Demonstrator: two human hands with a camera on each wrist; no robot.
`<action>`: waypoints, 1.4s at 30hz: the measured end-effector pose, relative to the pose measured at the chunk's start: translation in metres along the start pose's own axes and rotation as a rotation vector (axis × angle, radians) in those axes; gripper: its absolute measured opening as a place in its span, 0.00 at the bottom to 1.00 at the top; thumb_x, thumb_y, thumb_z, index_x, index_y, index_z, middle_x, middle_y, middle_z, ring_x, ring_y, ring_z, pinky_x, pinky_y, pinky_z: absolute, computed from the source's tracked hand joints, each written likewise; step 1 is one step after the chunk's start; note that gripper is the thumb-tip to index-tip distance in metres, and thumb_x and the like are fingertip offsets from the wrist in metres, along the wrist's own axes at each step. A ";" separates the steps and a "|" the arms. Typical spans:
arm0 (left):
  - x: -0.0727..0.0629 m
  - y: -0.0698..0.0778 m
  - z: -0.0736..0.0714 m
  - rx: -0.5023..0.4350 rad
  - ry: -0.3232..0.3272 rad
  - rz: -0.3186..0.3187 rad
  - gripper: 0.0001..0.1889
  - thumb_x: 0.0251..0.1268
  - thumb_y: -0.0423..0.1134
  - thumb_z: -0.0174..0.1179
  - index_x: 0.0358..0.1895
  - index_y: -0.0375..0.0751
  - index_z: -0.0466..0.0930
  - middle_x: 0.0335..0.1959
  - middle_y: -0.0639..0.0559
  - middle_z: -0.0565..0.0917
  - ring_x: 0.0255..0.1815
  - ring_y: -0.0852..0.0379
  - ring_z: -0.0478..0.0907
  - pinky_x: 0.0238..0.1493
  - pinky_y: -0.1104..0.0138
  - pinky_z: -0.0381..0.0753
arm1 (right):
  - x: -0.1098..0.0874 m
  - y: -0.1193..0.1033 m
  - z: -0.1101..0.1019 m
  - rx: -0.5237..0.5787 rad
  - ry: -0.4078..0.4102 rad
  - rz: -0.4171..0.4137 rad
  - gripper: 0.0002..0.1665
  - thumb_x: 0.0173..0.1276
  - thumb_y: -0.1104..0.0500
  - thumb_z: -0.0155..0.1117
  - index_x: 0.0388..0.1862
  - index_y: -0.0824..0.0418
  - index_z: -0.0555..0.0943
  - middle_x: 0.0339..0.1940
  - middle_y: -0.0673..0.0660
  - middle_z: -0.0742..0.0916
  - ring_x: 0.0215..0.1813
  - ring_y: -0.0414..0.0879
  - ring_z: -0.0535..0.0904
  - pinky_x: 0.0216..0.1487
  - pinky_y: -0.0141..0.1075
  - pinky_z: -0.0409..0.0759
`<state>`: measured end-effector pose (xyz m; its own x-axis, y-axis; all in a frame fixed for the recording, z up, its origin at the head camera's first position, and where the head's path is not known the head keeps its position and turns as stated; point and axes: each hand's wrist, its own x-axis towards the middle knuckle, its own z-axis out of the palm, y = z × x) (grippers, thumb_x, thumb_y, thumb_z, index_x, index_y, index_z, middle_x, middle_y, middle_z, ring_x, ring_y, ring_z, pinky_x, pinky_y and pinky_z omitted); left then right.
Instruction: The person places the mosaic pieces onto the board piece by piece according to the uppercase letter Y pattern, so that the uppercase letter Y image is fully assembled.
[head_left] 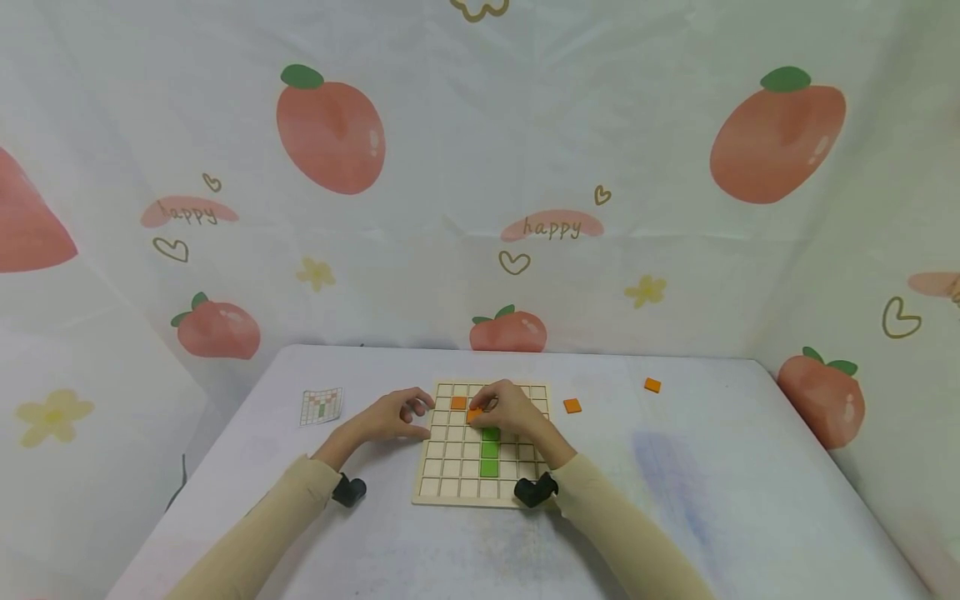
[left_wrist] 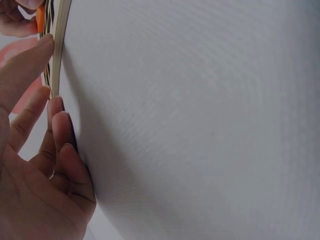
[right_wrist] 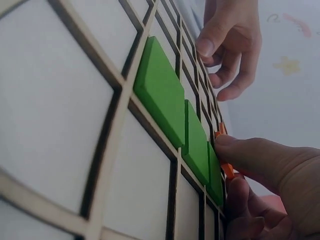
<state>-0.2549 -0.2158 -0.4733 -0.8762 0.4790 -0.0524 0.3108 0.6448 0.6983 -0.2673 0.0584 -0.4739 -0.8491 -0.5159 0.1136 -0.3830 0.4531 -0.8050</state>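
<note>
A wooden grid board (head_left: 453,502) lies flat on the table. My right hand (head_left: 510,408) pinches an orange square tile (right_wrist: 227,169) between thumb and fingers, low over the board's upper middle. Just below that hand, several green square tiles (head_left: 489,451) fill a column of cells. One more orange tile (head_left: 458,403) sits in a cell up and to the left. At the board's left edge is my left hand (head_left: 388,417), its fingers loosely bent. In the left wrist view, the thumb and fingertips of that hand (left_wrist: 42,185) rest along the board's side, gripping no tile.
Two loose orange tiles lie right of the board, a near one (head_left: 572,406) and a farther one (head_left: 652,385). A small printed grid card (head_left: 321,407) is on the table at the left. Behind the table hangs a fruit-patterned cloth (head_left: 435,167).
</note>
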 end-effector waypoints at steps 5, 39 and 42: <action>0.000 0.001 -0.001 0.004 0.000 -0.003 0.23 0.58 0.38 0.76 0.55 0.40 0.79 0.41 0.52 0.78 0.36 0.54 0.71 0.40 0.62 0.71 | 0.001 -0.001 0.000 -0.003 -0.008 0.000 0.09 0.58 0.66 0.79 0.38 0.63 0.89 0.38 0.51 0.87 0.40 0.45 0.78 0.42 0.38 0.78; 0.000 0.003 0.000 0.009 0.001 -0.018 0.24 0.57 0.37 0.76 0.55 0.40 0.78 0.41 0.51 0.78 0.36 0.54 0.71 0.40 0.61 0.71 | -0.016 0.005 -0.033 0.054 -0.056 -0.075 0.12 0.65 0.64 0.73 0.45 0.68 0.86 0.40 0.55 0.86 0.44 0.48 0.80 0.46 0.40 0.81; 0.000 0.002 0.001 0.009 0.000 -0.023 0.24 0.57 0.37 0.77 0.55 0.40 0.79 0.41 0.52 0.78 0.36 0.54 0.71 0.40 0.61 0.72 | -0.022 0.010 -0.042 0.052 -0.060 -0.077 0.13 0.65 0.63 0.73 0.45 0.69 0.86 0.39 0.55 0.86 0.42 0.48 0.81 0.46 0.40 0.80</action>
<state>-0.2544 -0.2140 -0.4725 -0.8832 0.4640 -0.0680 0.2942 0.6611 0.6902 -0.2678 0.1045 -0.4602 -0.7937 -0.5913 0.1427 -0.4260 0.3728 -0.8243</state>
